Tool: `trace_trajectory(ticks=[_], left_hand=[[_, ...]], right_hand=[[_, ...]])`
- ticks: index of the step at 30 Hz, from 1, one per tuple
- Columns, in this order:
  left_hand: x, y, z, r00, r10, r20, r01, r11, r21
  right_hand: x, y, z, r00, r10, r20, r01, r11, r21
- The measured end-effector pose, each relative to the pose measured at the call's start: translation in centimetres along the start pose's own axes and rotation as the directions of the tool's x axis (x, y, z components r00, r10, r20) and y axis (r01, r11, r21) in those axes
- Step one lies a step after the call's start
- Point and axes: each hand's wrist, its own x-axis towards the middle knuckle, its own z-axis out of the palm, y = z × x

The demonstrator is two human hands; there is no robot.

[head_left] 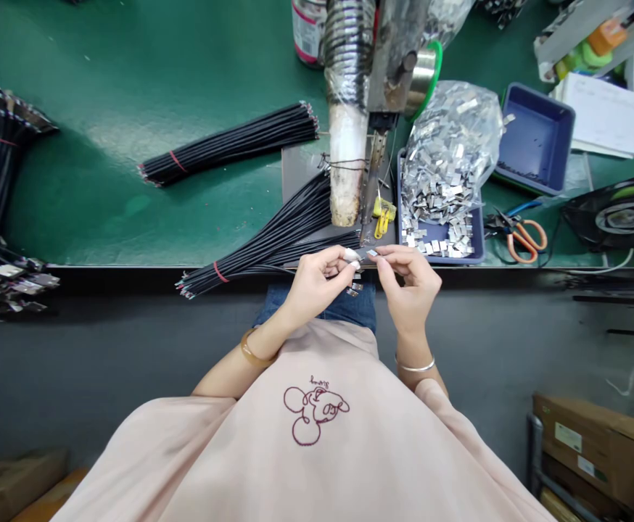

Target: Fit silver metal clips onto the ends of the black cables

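My left hand point(322, 279) is pinched closed near the table's front edge, with white coverings on its fingertips. What lies between those fingertips is too small to make out. Small metal connector pieces point(354, 288) show just below them. My right hand point(410, 281) faces it, thumb and forefinger closed on a small silvery metal connector point(372, 254). Left of the hands lies a fanned bundle of black cables point(273, 235), tied with a red band. Some of its cable ends reach close to my left fingertips. Beyond my right hand, a blue tray point(477, 235) holds a plastic bag point(453, 145) and loose metal connectors point(442, 210).
A taped hose point(347, 159) hangs down before me beside a metal post point(374, 188). A yellow clip point(384, 217), solder wire spool point(423, 80), orange-handled pliers point(524, 239) and second blue tray point(540, 138) are around it. Another cable bundle point(230, 143) lies behind.
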Motion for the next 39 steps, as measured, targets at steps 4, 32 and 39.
trace_trajectory(ticks=[4,32,39], left_hand=[[0.1,0.1,0.1,1.0,-0.005,0.003,0.006,0.998,-0.057],[1.0,-0.3,0.1,0.993,-0.109,-0.034,0.095,0.957,-0.275],[1.4,0.3,0.2,0.994,-0.107,-0.033,0.094,0.957,-0.274]], right_hand=[[0.1,0.5,0.6,0.996,0.023,0.09,-0.027,0.999,0.041],[-1.1,0.5,0.4,0.921,-0.388,0.011,0.383,0.905,-0.185],[-0.9,1.3,0.8,0.981,-0.183,-0.061,0.177,0.981,-0.083]])
